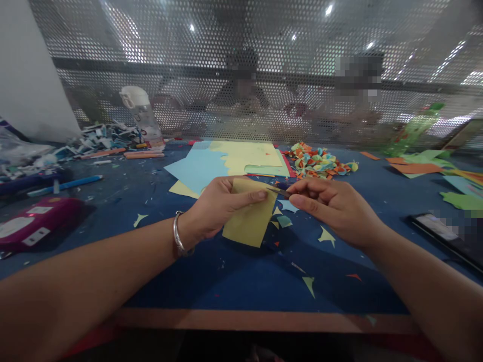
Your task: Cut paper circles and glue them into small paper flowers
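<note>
My left hand (222,203) is closed on a yellow sheet of paper (247,221), thumb on its face, and holds it up over the table. In my right hand (332,206) is a small pair of scissors (278,191); the fingers wrap its handles, which are mostly hidden. The pointed blades reach the sheet's upper right corner, close to my left thumb. Whether the blades are parted I cannot tell. Below and beside the sheet lie paper scraps, among them a pale green offcut (326,237) and another (309,285).
Light blue and yellow sheets (199,166) lie behind my hands. A pile of small colored paper cutouts (317,160) sits to their right. At left are a clear bottle (145,118), a magenta box (39,221) and a blue pen (66,186). A phone (445,234) lies at right. A perforated screen (181,90) stands behind.
</note>
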The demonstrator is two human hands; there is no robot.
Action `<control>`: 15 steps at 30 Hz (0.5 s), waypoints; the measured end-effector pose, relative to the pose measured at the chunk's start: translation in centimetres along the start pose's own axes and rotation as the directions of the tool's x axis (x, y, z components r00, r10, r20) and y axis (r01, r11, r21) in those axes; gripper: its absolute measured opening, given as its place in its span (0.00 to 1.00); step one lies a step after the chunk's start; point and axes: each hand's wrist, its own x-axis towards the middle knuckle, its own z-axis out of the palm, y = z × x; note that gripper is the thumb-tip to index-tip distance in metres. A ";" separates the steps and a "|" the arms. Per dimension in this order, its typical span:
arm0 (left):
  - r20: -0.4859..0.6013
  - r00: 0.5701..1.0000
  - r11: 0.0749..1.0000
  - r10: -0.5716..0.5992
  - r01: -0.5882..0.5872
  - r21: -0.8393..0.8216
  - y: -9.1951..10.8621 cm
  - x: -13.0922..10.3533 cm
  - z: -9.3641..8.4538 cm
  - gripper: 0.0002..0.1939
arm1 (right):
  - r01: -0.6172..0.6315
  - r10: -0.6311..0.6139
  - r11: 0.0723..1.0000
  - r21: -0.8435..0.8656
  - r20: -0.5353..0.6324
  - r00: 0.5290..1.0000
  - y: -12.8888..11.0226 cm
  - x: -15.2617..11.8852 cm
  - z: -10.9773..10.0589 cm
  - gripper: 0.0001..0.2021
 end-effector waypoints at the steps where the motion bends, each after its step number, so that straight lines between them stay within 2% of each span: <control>1: -0.002 1.000 1.000 0.002 -0.002 0.007 0.0 0.0 0.0 0.12 | -0.002 0.002 1.000 -0.003 0.001 1.000 0.0 0.0 0.0 0.13; 6: -0.011 1.000 1.000 0.009 -0.009 0.021 0.0 0.1 -0.1 0.14 | -0.002 0.002 1.000 -0.002 -0.007 1.000 0.1 -0.1 0.0 0.14; 15: 0.001 1.000 1.000 -0.006 0.006 -0.011 0.1 0.0 0.2 0.11 | 0.003 -0.004 1.000 -0.027 -0.016 1.000 0.0 -0.1 -0.1 0.15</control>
